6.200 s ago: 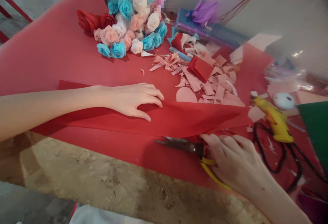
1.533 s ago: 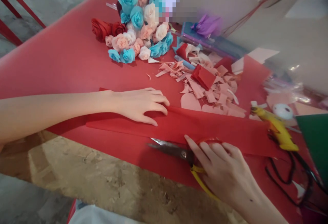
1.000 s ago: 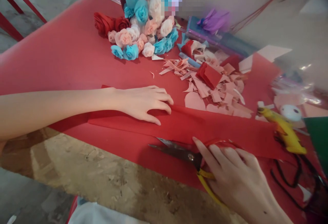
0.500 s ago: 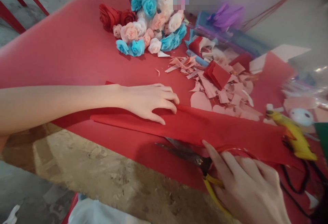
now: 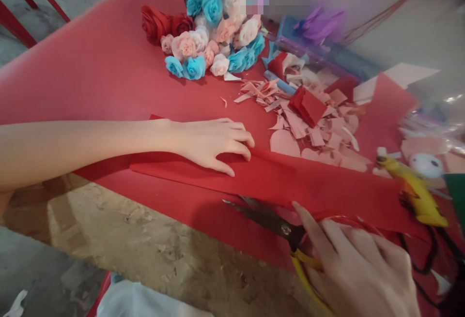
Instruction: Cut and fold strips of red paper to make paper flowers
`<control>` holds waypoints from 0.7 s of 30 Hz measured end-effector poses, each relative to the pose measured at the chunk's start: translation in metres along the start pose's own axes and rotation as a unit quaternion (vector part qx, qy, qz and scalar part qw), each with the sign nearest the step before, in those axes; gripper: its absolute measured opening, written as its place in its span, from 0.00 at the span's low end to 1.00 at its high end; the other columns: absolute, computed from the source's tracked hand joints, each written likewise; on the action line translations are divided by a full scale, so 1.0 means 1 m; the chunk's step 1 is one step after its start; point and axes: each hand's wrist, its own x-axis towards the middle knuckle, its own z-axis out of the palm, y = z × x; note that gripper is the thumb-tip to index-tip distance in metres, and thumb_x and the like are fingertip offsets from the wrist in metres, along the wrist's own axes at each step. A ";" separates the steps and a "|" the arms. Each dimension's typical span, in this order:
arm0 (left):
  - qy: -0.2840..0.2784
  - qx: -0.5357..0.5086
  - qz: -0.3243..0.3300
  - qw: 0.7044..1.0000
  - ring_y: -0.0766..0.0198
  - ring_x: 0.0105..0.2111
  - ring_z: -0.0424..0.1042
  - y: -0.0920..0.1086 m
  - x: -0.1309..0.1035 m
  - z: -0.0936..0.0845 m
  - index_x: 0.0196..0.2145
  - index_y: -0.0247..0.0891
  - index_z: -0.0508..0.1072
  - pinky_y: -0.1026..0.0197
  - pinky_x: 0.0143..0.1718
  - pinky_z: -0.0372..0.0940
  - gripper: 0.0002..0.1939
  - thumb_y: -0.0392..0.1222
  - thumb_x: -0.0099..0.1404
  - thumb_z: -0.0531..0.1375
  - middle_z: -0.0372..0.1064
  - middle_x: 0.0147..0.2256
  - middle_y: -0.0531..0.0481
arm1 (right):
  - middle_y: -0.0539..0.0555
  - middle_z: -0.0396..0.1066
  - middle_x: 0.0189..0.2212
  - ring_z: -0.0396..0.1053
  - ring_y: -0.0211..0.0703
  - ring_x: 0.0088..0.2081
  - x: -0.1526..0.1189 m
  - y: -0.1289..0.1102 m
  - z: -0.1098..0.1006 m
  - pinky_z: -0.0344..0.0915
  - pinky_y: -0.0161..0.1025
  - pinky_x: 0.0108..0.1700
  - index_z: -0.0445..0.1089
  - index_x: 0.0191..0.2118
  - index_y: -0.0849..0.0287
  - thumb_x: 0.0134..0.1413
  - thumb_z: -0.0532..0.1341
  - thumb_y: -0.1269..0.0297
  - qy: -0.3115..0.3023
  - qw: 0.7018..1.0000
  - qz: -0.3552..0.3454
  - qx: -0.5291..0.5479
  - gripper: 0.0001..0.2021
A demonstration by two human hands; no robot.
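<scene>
A long folded strip of red paper (image 5: 327, 186) lies across the red table (image 5: 90, 75). My left hand (image 5: 214, 145) rests on the strip with its fingers spread, pressing on its left part. Below and to the right, my right hand (image 5: 359, 268) holds scissors (image 5: 285, 230) with yellow handles. Their dark blades are parted and point left, close to the lower edge of the strip. The index finger of my right hand reaches to that edge.
Blue, pink, white and red paper roses (image 5: 185, 46) stand at the back. Pink paper scraps (image 5: 298, 118) are heaped right of them. A yellow glue gun (image 5: 417, 193) with a black cord lies at the right.
My right hand and the scissors have shifted slightly to the right. My left hand stays in place on the red paper.
</scene>
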 end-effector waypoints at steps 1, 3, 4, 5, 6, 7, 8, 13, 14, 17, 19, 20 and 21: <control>0.002 0.001 0.002 1.000 0.54 0.50 0.60 0.000 0.000 0.000 0.48 0.37 0.69 0.55 0.52 0.53 0.18 0.47 0.62 0.57 0.63 0.51 0.42 | 0.54 0.65 0.23 0.56 0.46 0.27 -0.001 0.000 0.000 0.52 0.42 0.32 0.49 0.60 0.67 0.54 0.48 0.67 -0.007 1.000 0.006 -0.003 0.27; 0.004 0.004 0.006 1.000 0.54 0.50 0.60 0.000 0.000 0.001 0.48 0.36 0.69 0.55 0.52 0.53 0.18 0.47 0.62 0.57 0.64 0.50 0.41 | 0.54 0.64 0.22 0.56 0.47 0.27 -0.002 0.001 -0.001 0.51 0.42 0.32 0.55 0.57 0.67 0.54 0.49 0.66 -0.022 1.000 0.015 -0.006 0.24; 0.004 0.006 0.007 1.000 0.54 0.50 0.60 -0.001 0.000 0.001 0.48 0.36 0.69 0.55 0.52 0.53 0.18 0.46 0.62 0.57 0.64 0.50 0.41 | 0.54 0.64 0.22 0.56 0.47 0.27 -0.002 0.002 -0.001 0.51 0.42 0.32 0.58 0.55 0.68 0.53 0.49 0.66 -0.028 0.999 0.017 -0.006 0.23; 0.003 0.007 0.008 1.000 0.54 0.50 0.60 -0.001 0.000 0.001 0.48 0.36 0.69 0.55 0.52 0.53 0.18 0.46 0.62 0.57 0.64 0.50 0.41 | 0.54 0.64 0.22 0.56 0.47 0.27 -0.001 0.002 -0.001 0.51 0.42 0.32 0.60 0.53 0.68 0.53 0.49 0.66 -0.031 0.999 0.017 -0.005 0.22; 0.003 0.008 0.010 1.000 0.54 0.49 0.60 -0.001 0.000 0.001 0.48 0.36 0.69 0.56 0.51 0.53 0.18 0.46 0.62 0.57 0.64 0.50 0.41 | 0.54 0.64 0.22 0.56 0.46 0.27 0.000 0.003 -0.001 0.51 0.42 0.31 0.61 0.51 0.68 0.52 0.50 0.66 -0.031 0.999 0.013 -0.003 0.21; 0.004 0.008 0.011 1.000 0.54 0.50 0.60 -0.001 0.000 0.001 0.48 0.35 0.69 0.56 0.51 0.53 0.18 0.46 0.62 0.57 0.64 0.50 0.41 | 0.55 0.64 0.22 0.57 0.46 0.27 0.001 0.003 0.000 0.51 0.42 0.32 0.63 0.50 0.68 0.51 0.50 0.67 -0.028 1.000 0.007 0.000 0.20; 0.005 0.008 0.012 1.000 0.54 0.50 0.60 -0.001 0.000 0.001 0.48 0.35 0.69 0.56 0.52 0.53 0.18 0.46 0.62 0.57 0.63 0.50 0.41 | 0.55 0.65 0.22 0.57 0.46 0.27 0.003 0.003 0.000 0.51 0.42 0.32 0.63 0.50 0.68 0.50 0.51 0.68 -0.024 1.000 -0.001 0.003 0.20; 0.006 0.005 0.010 1.000 0.53 0.50 0.60 0.000 0.000 0.000 0.48 0.35 0.69 0.55 0.52 0.53 0.18 0.45 0.62 0.57 0.63 0.50 0.40 | 0.55 0.65 0.24 0.57 0.46 0.28 0.014 -0.001 0.004 0.52 0.42 0.32 0.64 0.49 0.70 0.48 0.51 0.70 -0.002 0.999 -0.032 0.029 0.21; 0.004 0.004 0.007 1.000 0.54 0.50 0.60 0.000 0.000 -0.001 0.47 0.35 0.69 0.55 0.52 0.53 0.18 0.45 0.62 0.57 0.63 0.50 0.41 | 0.55 0.65 0.24 0.57 0.45 0.28 0.017 -0.003 0.005 0.52 0.42 0.32 0.64 0.49 0.70 0.48 0.51 0.71 0.000 0.999 -0.033 0.034 0.21; 0.004 0.000 0.006 1.000 0.54 0.50 0.60 0.000 0.000 -0.001 0.47 0.36 0.70 0.55 0.52 0.53 0.17 0.46 0.62 0.57 0.64 0.50 0.41 | 0.54 0.65 0.24 0.56 0.45 0.28 0.024 -0.007 0.008 0.52 0.41 0.32 0.66 0.47 0.70 0.46 0.50 0.72 0.017 0.998 -0.026 0.046 0.20; 0.008 -0.002 0.011 1.000 0.54 0.50 0.60 -0.001 0.000 0.000 0.47 0.34 0.70 0.55 0.52 0.53 0.17 0.46 0.62 0.57 0.63 0.50 0.40 | 0.55 0.65 0.24 0.56 0.45 0.27 0.029 -0.009 0.010 0.53 0.41 0.32 0.67 0.46 0.70 0.46 0.49 0.72 0.028 0.998 -0.032 0.046 0.20; 0.010 -0.003 0.014 1.000 0.54 0.50 0.60 -0.001 0.000 0.000 0.47 0.34 0.70 0.55 0.52 0.53 0.18 0.46 0.62 0.57 0.63 0.50 0.40 | 0.56 0.65 0.24 0.56 0.45 0.28 0.031 -0.010 0.010 0.53 0.41 0.32 0.68 0.45 0.70 0.46 0.49 0.72 0.032 0.998 -0.039 0.045 0.20; 0.011 -0.004 0.014 1.000 0.54 0.50 0.60 -0.001 0.000 0.001 0.47 0.34 0.70 0.55 0.52 0.53 0.18 0.46 0.62 0.57 0.63 0.50 0.40 | 0.56 0.66 0.25 0.56 0.45 0.28 0.034 -0.011 0.010 0.53 0.41 0.32 0.68 0.45 0.70 0.45 0.49 0.72 0.033 0.997 -0.048 0.045 0.20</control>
